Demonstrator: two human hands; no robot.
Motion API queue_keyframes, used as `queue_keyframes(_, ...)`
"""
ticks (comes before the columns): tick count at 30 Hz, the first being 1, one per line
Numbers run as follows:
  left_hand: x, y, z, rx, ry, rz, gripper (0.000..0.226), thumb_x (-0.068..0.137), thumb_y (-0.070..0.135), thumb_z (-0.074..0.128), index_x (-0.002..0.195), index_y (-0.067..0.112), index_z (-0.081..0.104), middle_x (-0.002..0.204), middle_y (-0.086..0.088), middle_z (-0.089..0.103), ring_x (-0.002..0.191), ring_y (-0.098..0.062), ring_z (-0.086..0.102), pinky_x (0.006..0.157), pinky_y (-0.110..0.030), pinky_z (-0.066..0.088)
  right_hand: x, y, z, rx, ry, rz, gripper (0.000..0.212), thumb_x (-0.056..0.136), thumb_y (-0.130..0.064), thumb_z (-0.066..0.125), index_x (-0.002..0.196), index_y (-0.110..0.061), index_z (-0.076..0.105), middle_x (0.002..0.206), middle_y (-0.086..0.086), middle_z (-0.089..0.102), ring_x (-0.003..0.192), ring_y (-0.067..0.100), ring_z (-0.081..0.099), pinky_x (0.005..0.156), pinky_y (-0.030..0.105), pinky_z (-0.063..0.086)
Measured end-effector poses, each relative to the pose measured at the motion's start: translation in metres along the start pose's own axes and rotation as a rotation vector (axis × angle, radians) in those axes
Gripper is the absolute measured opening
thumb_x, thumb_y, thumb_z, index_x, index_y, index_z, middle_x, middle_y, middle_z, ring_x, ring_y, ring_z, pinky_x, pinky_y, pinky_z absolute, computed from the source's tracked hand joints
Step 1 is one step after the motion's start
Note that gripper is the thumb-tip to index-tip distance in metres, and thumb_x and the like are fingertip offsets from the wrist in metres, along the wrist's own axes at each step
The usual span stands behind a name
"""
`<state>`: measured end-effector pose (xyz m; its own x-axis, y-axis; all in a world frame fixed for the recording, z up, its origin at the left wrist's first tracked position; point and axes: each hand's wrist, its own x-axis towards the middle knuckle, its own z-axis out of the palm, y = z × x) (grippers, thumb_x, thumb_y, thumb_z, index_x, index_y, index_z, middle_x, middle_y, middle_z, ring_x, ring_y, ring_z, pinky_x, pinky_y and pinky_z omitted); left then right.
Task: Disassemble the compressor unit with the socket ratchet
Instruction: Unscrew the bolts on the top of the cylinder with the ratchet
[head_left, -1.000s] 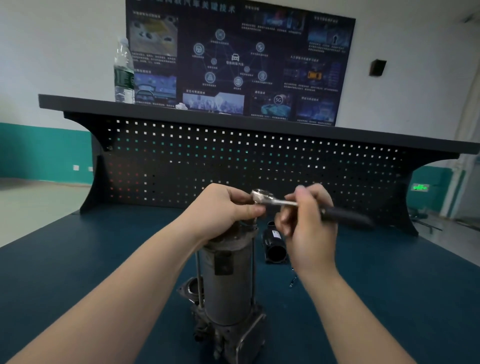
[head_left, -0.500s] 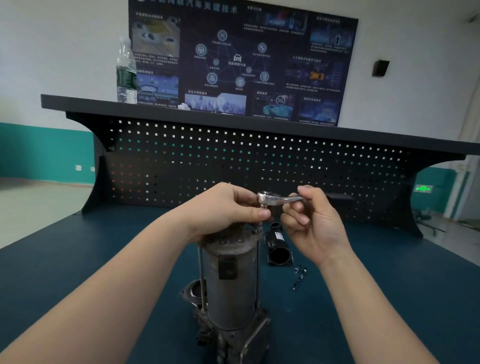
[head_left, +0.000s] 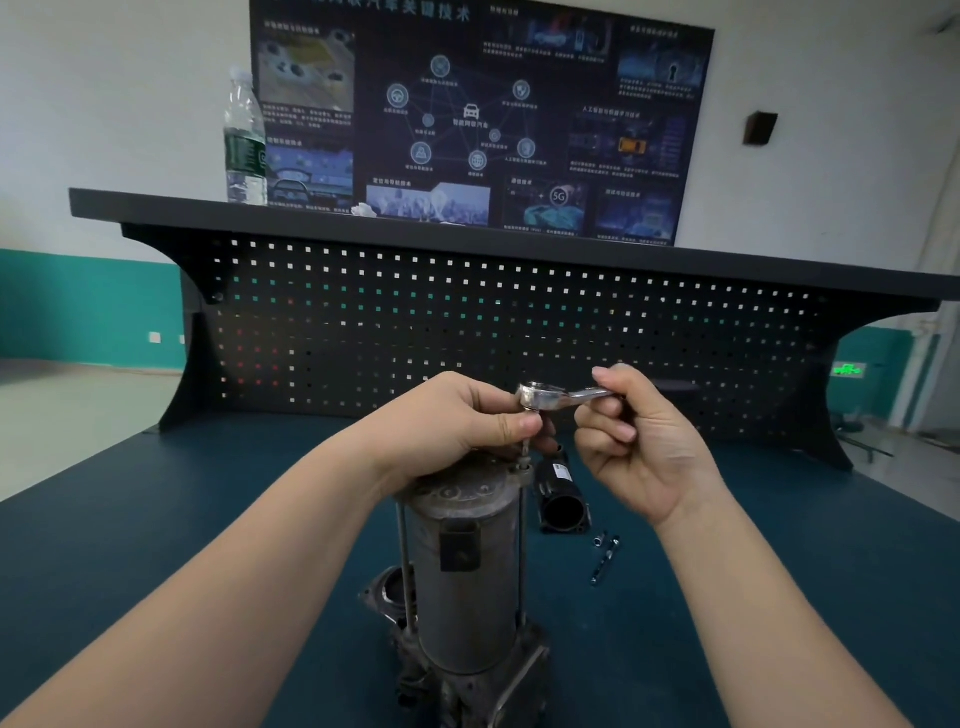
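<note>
Head view: left hand (head_left: 457, 421) is pinching the socket under the ratchet (head_left: 550, 396) head atop the upright compressor unit (head_left: 467, 571); right hand (head_left: 639, 447) is gripping the ratchet handle.

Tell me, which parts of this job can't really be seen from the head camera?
- Ratchet handle: the right hand covers it in the head view.
- Socket and bolt head: hidden behind the left hand thumb.
- Compressor unit base: cut off by the bottom edge.
- Small loose parts on the table: too small to identify.
- Black cylinder label: too small to read.
</note>
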<state>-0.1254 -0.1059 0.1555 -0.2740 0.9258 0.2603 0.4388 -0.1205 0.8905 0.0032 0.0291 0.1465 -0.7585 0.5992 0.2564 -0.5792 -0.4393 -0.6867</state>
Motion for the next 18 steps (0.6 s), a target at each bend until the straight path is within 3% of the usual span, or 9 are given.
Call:
queue_keyframes(2, 0.002, -0.002, 0.002, 0.015, 0.028, 0.011, 0.015, 0.088, 0.026, 0.068, 0.080, 0.027, 0.080, 0.087, 0.008, 0.077, 0.072, 0.004, 0.062, 0.067, -0.010, 0.049, -0.015, 0.012, 0.000, -0.157, 0.024, -0.306, 0.042, 0.085, -0.004, 0.060, 0.056, -0.023, 0.036, 0.048, -0.002, 0.041, 0.035, 0.007, 0.032, 0.034, 0.018, 0.026)
queue_keyframes(4, 0.002, -0.003, 0.003, -0.017, 0.024, 0.028, 0.018, 0.089, 0.020, 0.068, 0.078, 0.029, 0.080, 0.083, 0.009, 0.076, 0.070, 0.004, 0.062, 0.065, -0.010, 0.050, -0.035, 0.030, 0.002, -0.553, 0.024, -0.850, 0.036, 0.088, -0.013, 0.063, 0.061, -0.024, 0.042, 0.053, -0.005, 0.046, 0.042, 0.009, 0.041, 0.042, 0.021, 0.034)
queue_keyframes(6, 0.000, -0.003, 0.003, -0.062, -0.024, 0.043, 0.020, 0.087, 0.017, 0.068, 0.078, 0.030, 0.080, 0.081, 0.009, 0.076, 0.072, 0.002, 0.065, 0.065, -0.012, 0.050, -0.044, 0.042, 0.002, -0.850, -0.119, -1.137, 0.031, 0.090, -0.025, 0.066, 0.066, -0.025, 0.047, 0.061, -0.006, 0.050, 0.050, 0.009, 0.047, 0.051, 0.020, 0.039)
queue_keyframes(8, -0.003, -0.002, 0.001, -0.100, -0.048, 0.041, 0.014, 0.083, 0.019, 0.069, 0.083, 0.028, 0.081, 0.082, 0.009, 0.076, 0.074, 0.002, 0.066, 0.066, -0.012, 0.049, -0.041, 0.036, 0.003, -0.814, -0.095, -1.069, 0.032, 0.091, -0.027, 0.066, 0.065, -0.026, 0.047, 0.056, -0.004, 0.051, 0.045, 0.014, 0.047, 0.048, 0.023, 0.038)
queue_keyframes(11, -0.003, -0.002, -0.002, -0.112, -0.055, 0.009, 0.017, 0.087, 0.019, 0.067, 0.099, 0.021, 0.079, 0.096, 0.003, 0.077, 0.081, -0.001, 0.065, 0.071, -0.012, 0.051, -0.022, 0.017, 0.001, -0.263, -0.022, -0.467, 0.039, 0.090, -0.009, 0.057, 0.059, -0.023, 0.036, 0.047, -0.002, 0.044, 0.035, 0.009, 0.035, 0.036, 0.020, 0.029)
queue_keyframes(13, -0.002, -0.002, -0.001, -0.122, -0.039, -0.009, 0.019, 0.088, 0.018, 0.067, 0.104, 0.018, 0.077, 0.106, -0.003, 0.076, 0.090, -0.007, 0.067, 0.076, -0.015, 0.053, -0.005, 0.010, -0.005, -0.053, -0.017, -0.162, 0.037, 0.082, -0.010, 0.058, 0.063, -0.021, 0.029, 0.048, -0.003, 0.040, 0.034, 0.004, 0.030, 0.033, 0.015, 0.025)
queue_keyframes(16, -0.003, 0.000, 0.001, -0.145, -0.010, -0.013, 0.016, 0.089, 0.017, 0.066, 0.091, 0.025, 0.080, 0.099, 0.000, 0.077, 0.086, -0.004, 0.069, 0.072, -0.014, 0.052, 0.006, 0.009, -0.001, -0.003, -0.027, -0.085, 0.035, 0.078, -0.010, 0.058, 0.063, -0.022, 0.028, 0.047, -0.004, 0.038, 0.033, 0.003, 0.028, 0.033, 0.015, 0.022)
queue_keyframes(18, -0.003, -0.002, 0.002, -0.133, 0.027, -0.006, 0.020, 0.089, 0.016, 0.066, 0.083, 0.028, 0.080, 0.092, 0.002, 0.077, 0.081, -0.003, 0.068, 0.069, -0.013, 0.052, 0.001, 0.014, 0.001, -0.092, 0.013, -0.225, 0.038, 0.087, -0.008, 0.055, 0.060, -0.022, 0.032, 0.047, -0.003, 0.039, 0.035, 0.006, 0.030, 0.035, 0.019, 0.023)
